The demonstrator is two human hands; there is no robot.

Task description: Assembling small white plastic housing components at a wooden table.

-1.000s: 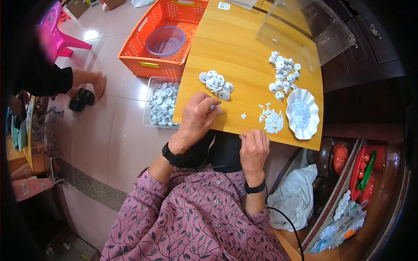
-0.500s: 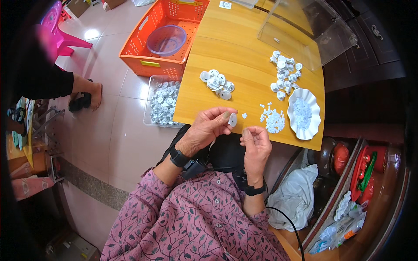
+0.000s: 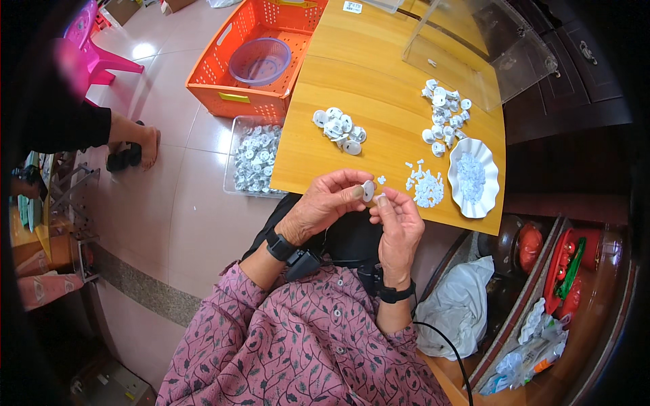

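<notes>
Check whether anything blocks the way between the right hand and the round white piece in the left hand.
Nothing visible does: the right hand is close beside the round white piece, and the left hand grips that piece from the opposite side.

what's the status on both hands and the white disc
Left hand pinching white disc. Right hand pinched shut close beside it, contents too small to tell. Small white pieces on table, not between hands.

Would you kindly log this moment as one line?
left hand: holds white disc | right hand: pinched beside it, contents unclear | table: white parts, wavy dish
</notes>
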